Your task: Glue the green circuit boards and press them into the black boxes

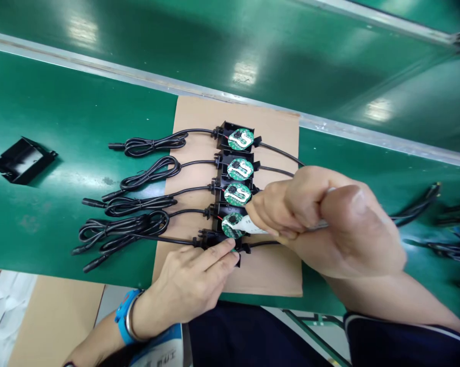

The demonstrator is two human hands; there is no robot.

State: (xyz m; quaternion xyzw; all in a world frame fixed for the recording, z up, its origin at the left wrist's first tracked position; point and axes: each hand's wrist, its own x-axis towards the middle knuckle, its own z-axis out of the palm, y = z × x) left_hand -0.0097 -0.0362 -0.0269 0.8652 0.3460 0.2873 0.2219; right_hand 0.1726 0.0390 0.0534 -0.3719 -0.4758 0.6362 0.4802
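Several black plastic boxes (235,126) stand in a column, with a green circuit board on each. My right hand (325,219) is closed around a white squeeze tube (252,226). Its tapered nozzle touches or hovers just over a round circuit board (230,232) near the lower end of the row; I cannot tell which. The three boards farther up, such as the top circuit board (247,133), carry curved white paste lines. My left hand (195,280) lies with fingers stretched over the nearest box, mostly hiding the board there.
Brown cardboard (268,278) lies under the boxes on the green table (80,102). Coiled black cables (138,206) trail to the left. A separate black box (23,160) sits far left. More dark cables (416,204) lie at right. A metal rail (138,79) crosses behind.
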